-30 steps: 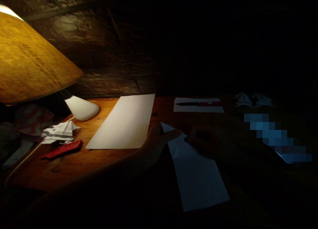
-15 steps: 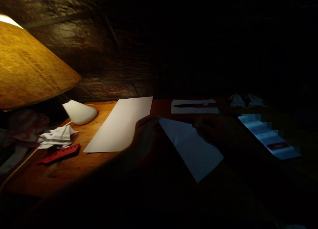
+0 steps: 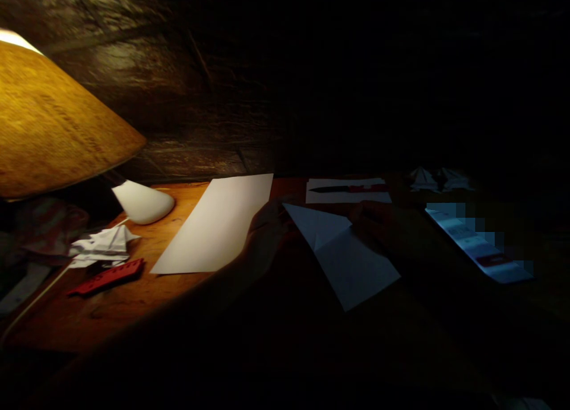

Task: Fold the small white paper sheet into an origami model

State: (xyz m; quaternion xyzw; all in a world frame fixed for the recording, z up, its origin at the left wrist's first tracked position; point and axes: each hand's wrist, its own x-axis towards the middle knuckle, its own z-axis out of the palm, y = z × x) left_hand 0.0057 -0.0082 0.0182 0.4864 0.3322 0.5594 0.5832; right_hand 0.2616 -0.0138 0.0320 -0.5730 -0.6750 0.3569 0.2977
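Observation:
A folded sheet of paper (image 3: 356, 261), bluish in the dim light, is held between my hands, with a crease near its left side. My left hand (image 3: 269, 226) is at its pointed upper left corner, fingers closed on that tip and partly lost in shadow. At the paper's upper right edge, my right hand (image 3: 371, 217) pinches it; most of those fingers are dark. A flat white sheet (image 3: 214, 226) lies on the table just beyond my left forearm.
A lamp (image 3: 66, 119) with a white base (image 3: 145, 202) stands at left. Near it are folded paper (image 3: 104, 245) and a red object (image 3: 109, 277). A knife (image 3: 347, 189) rests on papers (image 3: 314, 196). Folded paper pieces (image 3: 423, 178) and a lit phone-like screen (image 3: 463, 241) are at right.
The held paper has tilted slightly, its lower corner rising and shifting left. My left hand has turned a little at the tip, and my right hand has moved slightly up.

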